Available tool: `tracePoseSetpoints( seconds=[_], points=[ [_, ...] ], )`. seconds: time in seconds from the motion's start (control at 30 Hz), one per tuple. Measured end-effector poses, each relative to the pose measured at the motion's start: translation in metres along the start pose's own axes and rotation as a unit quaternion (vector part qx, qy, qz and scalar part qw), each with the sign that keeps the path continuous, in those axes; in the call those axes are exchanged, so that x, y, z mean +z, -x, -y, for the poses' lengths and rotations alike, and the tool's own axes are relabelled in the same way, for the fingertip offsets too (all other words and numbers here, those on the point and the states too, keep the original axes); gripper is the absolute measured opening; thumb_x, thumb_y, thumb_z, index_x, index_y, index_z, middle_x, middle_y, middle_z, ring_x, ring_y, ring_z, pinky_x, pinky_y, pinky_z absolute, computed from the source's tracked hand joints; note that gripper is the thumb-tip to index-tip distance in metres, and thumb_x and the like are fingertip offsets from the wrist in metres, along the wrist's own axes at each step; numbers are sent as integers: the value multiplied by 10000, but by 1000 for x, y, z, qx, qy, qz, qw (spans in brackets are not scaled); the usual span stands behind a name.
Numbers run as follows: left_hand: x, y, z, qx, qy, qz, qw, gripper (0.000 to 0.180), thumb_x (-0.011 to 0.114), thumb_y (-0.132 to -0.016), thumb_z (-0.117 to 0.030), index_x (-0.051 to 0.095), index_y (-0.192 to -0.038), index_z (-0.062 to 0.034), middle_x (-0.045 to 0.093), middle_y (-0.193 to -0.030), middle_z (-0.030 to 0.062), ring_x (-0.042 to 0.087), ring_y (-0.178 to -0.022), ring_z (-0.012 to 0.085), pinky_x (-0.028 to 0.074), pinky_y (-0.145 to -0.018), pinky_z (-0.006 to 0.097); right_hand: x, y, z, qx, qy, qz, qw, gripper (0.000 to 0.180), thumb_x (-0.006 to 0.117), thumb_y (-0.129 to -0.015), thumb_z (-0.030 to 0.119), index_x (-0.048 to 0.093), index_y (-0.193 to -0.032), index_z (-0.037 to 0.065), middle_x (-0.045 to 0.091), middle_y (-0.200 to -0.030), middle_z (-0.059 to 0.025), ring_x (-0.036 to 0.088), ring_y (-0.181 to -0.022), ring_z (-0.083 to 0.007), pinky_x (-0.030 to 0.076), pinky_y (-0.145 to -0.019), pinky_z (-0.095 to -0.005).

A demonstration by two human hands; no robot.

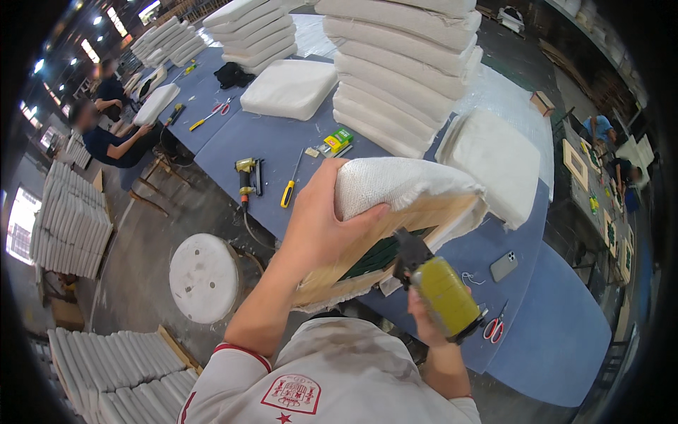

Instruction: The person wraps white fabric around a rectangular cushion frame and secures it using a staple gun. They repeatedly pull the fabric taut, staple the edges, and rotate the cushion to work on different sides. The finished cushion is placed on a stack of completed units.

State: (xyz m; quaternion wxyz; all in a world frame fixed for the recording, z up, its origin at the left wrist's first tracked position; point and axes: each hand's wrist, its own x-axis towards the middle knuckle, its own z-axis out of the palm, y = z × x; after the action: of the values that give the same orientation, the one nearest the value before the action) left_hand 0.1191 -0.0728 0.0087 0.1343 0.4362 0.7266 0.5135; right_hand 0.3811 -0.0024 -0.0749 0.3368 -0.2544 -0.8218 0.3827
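Observation:
A seat cushion (392, 177) in white fabric is tilted up before me, its wooden frame (428, 212) and dark green webbing (378, 258) facing me. My left hand (318, 219) grips its upper left edge, thumb over the wood and fingers behind the fabric. In my right hand (424, 321) is a yellow and black staple gun (446, 297), its nose close to the frame's inner edge; I cannot tell whether it touches. Loose fabric hangs along the frame's right side.
The blue table (466, 247) holds a cushion stack (399, 78), another staple gun (245, 177), a yellow-handled screwdriver (288, 192), a green and yellow box (337, 141), a phone (503, 266) and red-handled scissors (494, 329). A round white stool (205, 278) stands left. Other people work farther off.

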Motion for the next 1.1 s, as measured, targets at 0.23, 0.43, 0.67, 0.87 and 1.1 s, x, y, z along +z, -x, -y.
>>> tracePoseSetpoints(
  seconds=[0.23,0.43,0.67,0.87,1.1],
  points=[
    [-2,10,1,44,-32,-9,998,647,915,-823,-91,625,-1398,-27,760,-1241,227,774,-1140,406,611,-976,458,5,-36,45,-68,-79,12,994,371,887,-865,86,782,-1214,14,801,-969,-135,787,-791,-341,618,-736,-342],
    [0,10,5,52,-15,-8,999,577,853,-872,29,621,-1400,-8,763,-1200,155,721,-1100,205,561,-1011,336,6,-37,60,-42,-143,38,988,214,838,-937,11,799,-1143,-34,815,-1019,-143,788,-792,-288,608,-726,-349],
    [4,21,-12,78,-63,-8,995,663,618,-775,167,617,-1414,-9,731,-1175,161,701,-1142,217,533,-1069,346,-1,-25,62,-48,-124,10,991,298,849,-924,28,794,-1214,-17,807,-1019,-128,788,-795,-308,612,-729,-342],
    [7,23,-23,39,-39,11,998,670,584,-761,134,615,-1417,2,734,-1214,152,692,-1174,199,525,-1085,341,-8,-21,56,-50,-138,12,989,364,855,-914,31,774,-1267,-5,808,-1016,-112,796,-795,-297,610,-725,-337],
    [11,20,-15,69,-40,28,996,667,619,-767,83,619,-1431,14,748,-1200,135,697,-1164,186,537,-1086,341,-27,-22,45,-42,-181,51,981,392,882,-901,12,763,-1273,-20,818,-1030,-134,802,-824,-306,615,-750,-356]
  ],
)
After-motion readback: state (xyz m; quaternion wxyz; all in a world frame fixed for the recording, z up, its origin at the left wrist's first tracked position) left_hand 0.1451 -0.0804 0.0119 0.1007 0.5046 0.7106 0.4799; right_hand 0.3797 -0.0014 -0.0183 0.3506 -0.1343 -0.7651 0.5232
